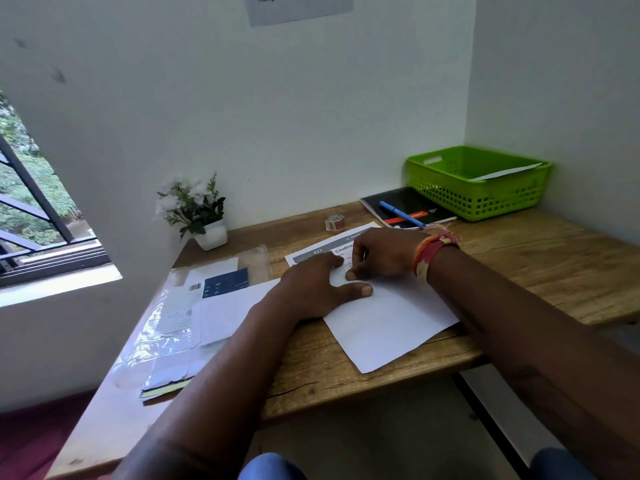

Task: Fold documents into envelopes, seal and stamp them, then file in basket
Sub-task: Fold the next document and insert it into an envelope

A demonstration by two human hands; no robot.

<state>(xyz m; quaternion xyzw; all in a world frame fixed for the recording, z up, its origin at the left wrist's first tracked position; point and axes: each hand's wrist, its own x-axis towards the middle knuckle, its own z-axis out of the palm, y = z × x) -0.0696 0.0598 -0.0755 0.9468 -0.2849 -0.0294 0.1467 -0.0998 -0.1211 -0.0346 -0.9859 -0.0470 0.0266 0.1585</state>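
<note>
Paper document (388, 317) lies near the front edge of the wooden bench (554, 265), its lower part folded up over the printed half. Left hand (318, 289) presses flat on the fold, fingers spread, grasping nothing. Right hand (381, 254) pinches the folded edge with curled fingertips. Green basket (478, 199) sits at the far right corner, envelopes (214, 306) by the left edge.

Small office mailing corner, wall sign (298, 6) reading "mailing area", wooden desk (519, 268)
</note>
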